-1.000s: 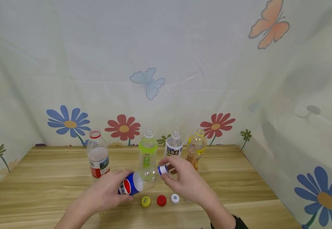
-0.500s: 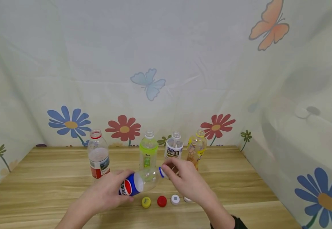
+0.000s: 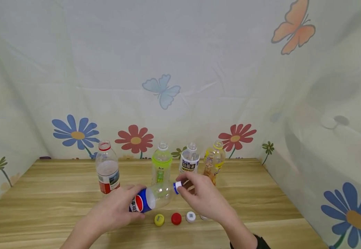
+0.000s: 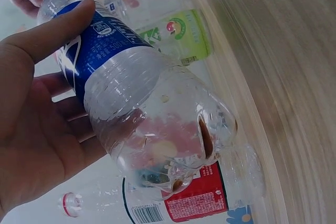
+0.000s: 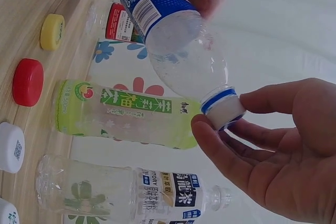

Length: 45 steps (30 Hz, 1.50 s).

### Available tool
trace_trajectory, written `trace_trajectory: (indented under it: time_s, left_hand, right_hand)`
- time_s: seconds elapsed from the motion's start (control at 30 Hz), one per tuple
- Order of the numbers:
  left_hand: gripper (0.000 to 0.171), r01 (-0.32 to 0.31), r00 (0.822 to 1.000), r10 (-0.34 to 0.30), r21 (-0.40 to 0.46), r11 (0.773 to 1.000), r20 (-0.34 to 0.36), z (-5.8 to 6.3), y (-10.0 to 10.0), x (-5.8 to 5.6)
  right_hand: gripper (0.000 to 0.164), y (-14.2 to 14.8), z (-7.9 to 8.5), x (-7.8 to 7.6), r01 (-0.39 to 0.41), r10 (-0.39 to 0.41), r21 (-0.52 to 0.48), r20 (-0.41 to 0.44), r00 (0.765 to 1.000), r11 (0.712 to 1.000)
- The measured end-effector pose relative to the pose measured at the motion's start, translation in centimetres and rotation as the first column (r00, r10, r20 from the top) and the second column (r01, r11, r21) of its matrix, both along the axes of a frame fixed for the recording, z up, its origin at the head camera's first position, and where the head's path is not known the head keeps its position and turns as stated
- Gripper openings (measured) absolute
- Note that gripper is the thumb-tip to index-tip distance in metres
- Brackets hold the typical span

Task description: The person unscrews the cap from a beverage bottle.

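My left hand [image 3: 113,209] grips a clear plastic soda bottle [image 3: 160,195] round its blue label, thumb on one side and fingers beneath. The bottle leans over with its neck toward my right hand [image 3: 203,199]. At its mouth sits a white bottle cap [image 5: 226,111] with a blue ring below it. The right thumb and fingers pinch this cap from two sides, as the right wrist view shows. In the left wrist view the bottle's clear base [image 4: 178,135] points at the camera, with brownish drops inside. The palm side of the left hand is partly hidden behind the bottle.
Behind the hands stand uncapped bottles: a red-labelled one [image 3: 107,173], a green one [image 3: 162,166], an oolong tea one [image 3: 189,160] and a yellow one [image 3: 214,159]. Nearer lie a yellow cap [image 3: 159,220], a red cap [image 3: 176,218] and white caps [image 3: 191,217] on the wooden table [image 3: 59,193].
The right fingers have shifted about the cap, covering more of it half a second ago and less now. The left hand and the bottle hold nearly still.
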<state>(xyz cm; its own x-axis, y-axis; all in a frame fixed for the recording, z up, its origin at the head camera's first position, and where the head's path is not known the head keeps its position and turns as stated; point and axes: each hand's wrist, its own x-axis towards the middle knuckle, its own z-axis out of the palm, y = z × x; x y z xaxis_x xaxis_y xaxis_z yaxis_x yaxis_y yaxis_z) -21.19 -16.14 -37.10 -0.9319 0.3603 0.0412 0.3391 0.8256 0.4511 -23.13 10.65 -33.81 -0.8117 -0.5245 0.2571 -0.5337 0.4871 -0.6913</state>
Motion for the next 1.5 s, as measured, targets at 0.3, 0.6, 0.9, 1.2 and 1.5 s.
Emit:
trace_trajectory:
  time_s: [0.3,0.6,0.9,1.2,1.5]
  left_hand:
    - [0.073,-0.008,1.000,0.008,0.002,1.000,0.010,-0.03,-0.02,-0.01]
    - [0.073,-0.003,1.000,0.003,-0.007,1.000,-0.010,0.02,-0.02,0.03]
    - [0.072,-0.008,1.000,0.008,-0.008,1.000,-0.015,0.06,0.00,0.00]
    - [0.073,0.000,1.000,0.000,0.005,1.000,-0.002,0.03,-0.12,-0.09]
    - [0.073,0.005,1.000,-0.005,0.013,1.000,0.002,0.02,-0.26,-0.13]
  right_hand:
    - [0.025,0.13,-0.02,0.04,0.003,-0.003,-0.015,-0.011,1.000,1.000]
    - [0.024,0.08,-0.05,-0.16,0.076,-0.075,0.021,-0.060,0.995,0.997]
    - [0.015,-0.03,-0.11,-0.28,0.052,-0.050,0.034,-0.035,0.998,0.998]
    - [0.014,0.25,0.08,-0.23,0.024,-0.024,0.000,-0.043,0.999,1.000]
    - [0.019,0.28,0.21,-0.12,-0.005,0.004,-0.038,-0.017,1.000,0.999]
